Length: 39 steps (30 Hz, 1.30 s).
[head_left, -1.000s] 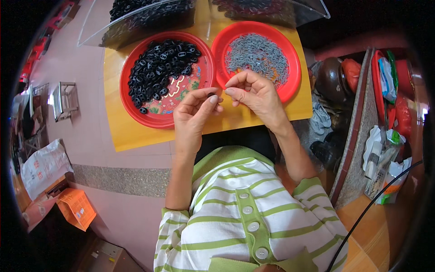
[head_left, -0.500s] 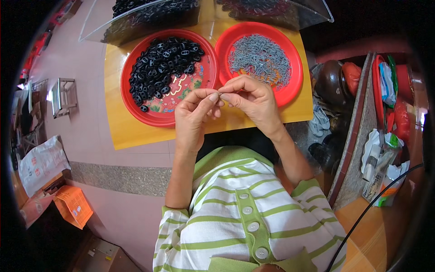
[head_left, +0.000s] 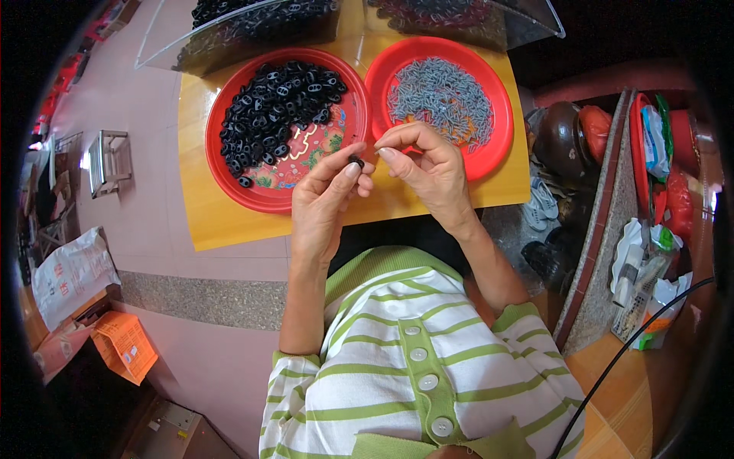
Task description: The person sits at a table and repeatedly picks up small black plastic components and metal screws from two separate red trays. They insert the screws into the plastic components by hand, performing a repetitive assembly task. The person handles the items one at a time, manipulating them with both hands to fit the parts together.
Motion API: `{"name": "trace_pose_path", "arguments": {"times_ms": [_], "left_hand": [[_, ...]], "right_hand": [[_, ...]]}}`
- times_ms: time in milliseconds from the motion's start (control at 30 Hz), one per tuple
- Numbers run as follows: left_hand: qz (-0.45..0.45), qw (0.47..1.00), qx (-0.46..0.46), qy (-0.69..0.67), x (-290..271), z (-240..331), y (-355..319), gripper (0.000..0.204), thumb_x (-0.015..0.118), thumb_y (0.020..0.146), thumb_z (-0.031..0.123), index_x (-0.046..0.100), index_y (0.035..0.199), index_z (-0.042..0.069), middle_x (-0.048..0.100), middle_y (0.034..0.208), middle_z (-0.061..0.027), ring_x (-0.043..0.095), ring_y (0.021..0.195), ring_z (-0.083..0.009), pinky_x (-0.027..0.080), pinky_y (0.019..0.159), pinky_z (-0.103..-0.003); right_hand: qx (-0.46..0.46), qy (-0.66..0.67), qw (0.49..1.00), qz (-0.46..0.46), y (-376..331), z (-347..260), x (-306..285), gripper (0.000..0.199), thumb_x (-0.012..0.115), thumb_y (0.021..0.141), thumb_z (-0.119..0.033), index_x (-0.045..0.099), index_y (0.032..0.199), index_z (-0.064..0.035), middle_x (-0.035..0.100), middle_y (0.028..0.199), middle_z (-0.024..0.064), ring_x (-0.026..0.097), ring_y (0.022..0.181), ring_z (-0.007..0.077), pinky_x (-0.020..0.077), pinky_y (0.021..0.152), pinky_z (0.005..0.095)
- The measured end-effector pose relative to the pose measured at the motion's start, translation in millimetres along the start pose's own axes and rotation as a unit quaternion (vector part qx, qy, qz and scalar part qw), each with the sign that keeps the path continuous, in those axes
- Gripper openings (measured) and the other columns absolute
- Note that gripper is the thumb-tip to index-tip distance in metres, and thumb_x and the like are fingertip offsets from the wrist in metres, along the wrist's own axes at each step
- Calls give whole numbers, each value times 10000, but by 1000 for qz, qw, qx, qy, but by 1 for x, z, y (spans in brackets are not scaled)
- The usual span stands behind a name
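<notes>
Between the thumb and fingers of my left hand (head_left: 325,195) is a small black plastic piece (head_left: 355,161). My right hand (head_left: 430,174) is a short way to its right, thumb and forefinger pinched together. Whatever sits in that pinch is too small to make out. Beyond my left hand, a red patterned tray (head_left: 287,205) holds a heap of black two-holed plastic pieces (head_left: 267,107). Past my right hand, a plain red tray (head_left: 501,145) contains many small grey screw-like pieces (head_left: 440,96).
Both trays rest on a yellow tabletop (head_left: 222,222). Behind them stand clear bins (head_left: 267,38) of more black pieces. A metal stool (head_left: 105,164) is on the floor at left. On the right are a brown jar (head_left: 562,134), a stone-topped ledge (head_left: 592,229) and a black cable (head_left: 612,363).
My hands have come slightly apart. The fingertips were touching before; now a small gap separates them, and the black piece shows in my left hand.
</notes>
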<state>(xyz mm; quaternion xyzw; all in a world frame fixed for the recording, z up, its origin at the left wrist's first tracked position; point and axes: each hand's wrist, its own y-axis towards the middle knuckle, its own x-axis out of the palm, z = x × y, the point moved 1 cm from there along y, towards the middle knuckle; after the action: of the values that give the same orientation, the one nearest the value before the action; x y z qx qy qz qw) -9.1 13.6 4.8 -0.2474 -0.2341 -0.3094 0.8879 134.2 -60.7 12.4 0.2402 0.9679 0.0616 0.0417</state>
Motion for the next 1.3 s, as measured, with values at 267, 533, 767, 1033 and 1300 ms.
{"name": "trace_pose_path", "arguments": {"times_ms": [267,533,767,1033,1300], "left_hand": [[-13,1000,-9,-25,-10,-2,0,166,573,886,76,610,1008,-30,637,874,-77,570,719,-95,457,655,-212],[-14,1000,-5,-12,-5,3,-2,157,556,893,65,603,1006,-32,638,870,-75,567,716,-93,448,646,-207],[-8,1000,-3,-10,-6,4,-3,153,559,891,65,607,996,-37,640,857,-71,565,700,-88,445,630,-198],[-1,999,9,38,-5,6,-4,138,573,884,66,622,956,-42,643,821,-70,560,673,-81,440,609,-191],[7,1000,2,23,-13,5,-4,140,572,886,73,615,966,-33,643,828,-67,559,671,-78,443,612,-192]], "right_hand": [[44,84,995,-28,0,-1,13,107,600,873,-101,600,939,-17,625,881,23,581,770,59,465,645,198],[58,95,993,-43,1,-1,14,122,591,888,-111,595,942,-1,624,837,21,584,743,50,479,642,196],[52,79,994,-48,1,-1,15,111,592,882,-98,594,925,4,628,832,33,596,742,63,488,647,208],[30,64,996,-52,-1,-5,19,79,584,877,-60,599,903,14,631,801,37,604,736,72,498,654,219],[101,154,982,-31,-3,-3,26,90,592,871,-48,599,928,21,638,826,37,604,768,69,511,676,222]]}}
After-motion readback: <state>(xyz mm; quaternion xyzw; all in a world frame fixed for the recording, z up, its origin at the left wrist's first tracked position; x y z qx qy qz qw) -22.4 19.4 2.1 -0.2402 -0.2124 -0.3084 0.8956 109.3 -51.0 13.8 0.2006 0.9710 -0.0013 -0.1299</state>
